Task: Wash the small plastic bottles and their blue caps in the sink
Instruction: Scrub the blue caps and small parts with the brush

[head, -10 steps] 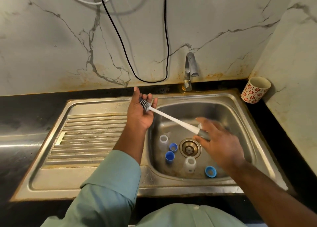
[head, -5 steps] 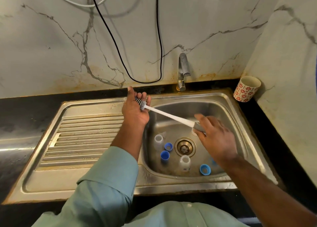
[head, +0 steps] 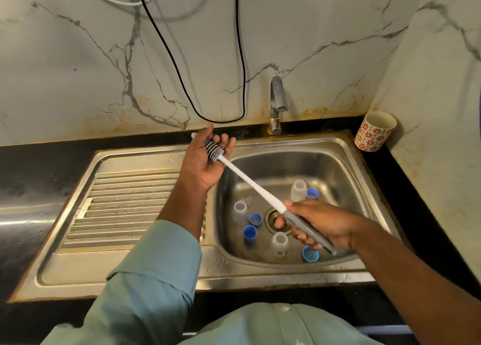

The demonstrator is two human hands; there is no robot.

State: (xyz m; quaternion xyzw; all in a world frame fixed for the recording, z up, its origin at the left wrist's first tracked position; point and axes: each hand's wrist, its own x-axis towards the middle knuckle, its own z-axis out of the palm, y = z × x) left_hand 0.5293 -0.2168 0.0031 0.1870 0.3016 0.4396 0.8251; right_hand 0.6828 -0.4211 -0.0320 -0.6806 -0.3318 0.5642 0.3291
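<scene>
bottles (head: pixel 240 210) and blue caps (head: pixel 250 232) sit down in the sink (head: pixel 338 167), all around the drain (head: pixel 277 218). three little bottles stand up with open tops, one on the left, one at the front and one at the back. four caps lie near them. no water comes from the tap (head: pixel 278 102).

the right hand (head: pixel 320 225) has its fingers curled round the grey handle of a long bottle brush (head: pixel 250 182). the left hand (head: pixel 204 159) is up over the sink edge, and its fingers are bent loosely round the bristly head of the brush, with the thumb sticking up. it looks like the hand is feeling or cleaning the bristles.

i think the brush is being made ready, and no bottle is washed yet. to do this well, turn on the tap and wet the brush first. then let go of the bristles and pick up one bottle with the left hand. hold it tight, since wet plastic can slip. push the brush in straight and twist it round. keep the caps away from the drain hole so they do not block it.
</scene>
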